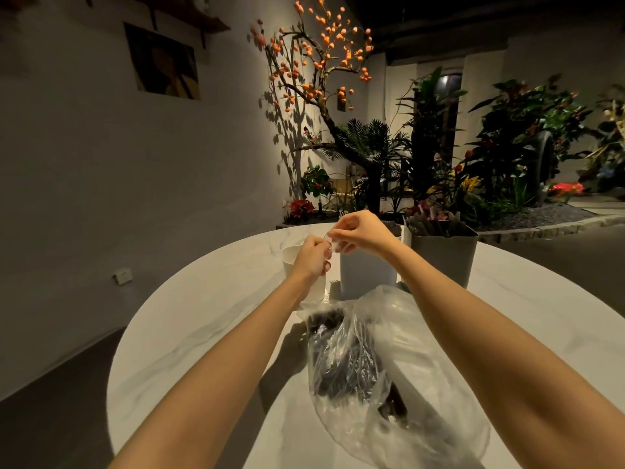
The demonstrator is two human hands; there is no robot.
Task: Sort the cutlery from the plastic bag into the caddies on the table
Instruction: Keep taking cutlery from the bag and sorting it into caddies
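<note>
We see a dim room with a pale wall, a dark picture (162, 64) hung on it, and a bed of plants (473, 157) at the back, among them a bare tree (314, 62) hung with orange fruit. No writing or brand can be read anywhere.

In front of us a round white table (203, 316) carries everything. We take the bag (399, 363) as our landmark: a clear plastic bag, crumpled, lying on the table between our two forearms. Through its film we make out a dark heap of cutlery (345, 360), too blurred to tell forks from spoons.

Just behind the bag stand three caddies in a row. The left one (294, 255) is white and partly hidden by our left hand; we cannot see what it holds. The middle one (367, 274) is white too, with something dark showing at its rim. The right one (443, 252) is grey and full of dark, upright packets or sticks.

Above the caddies, beyond the bag, our hands meet. The left hand (313, 255) has its fingers curled, and the right hand (363, 231) is curled likewise; between their fingertips they pinch a small clear wrapper (333, 243). We cannot tell what is inside it.
</note>
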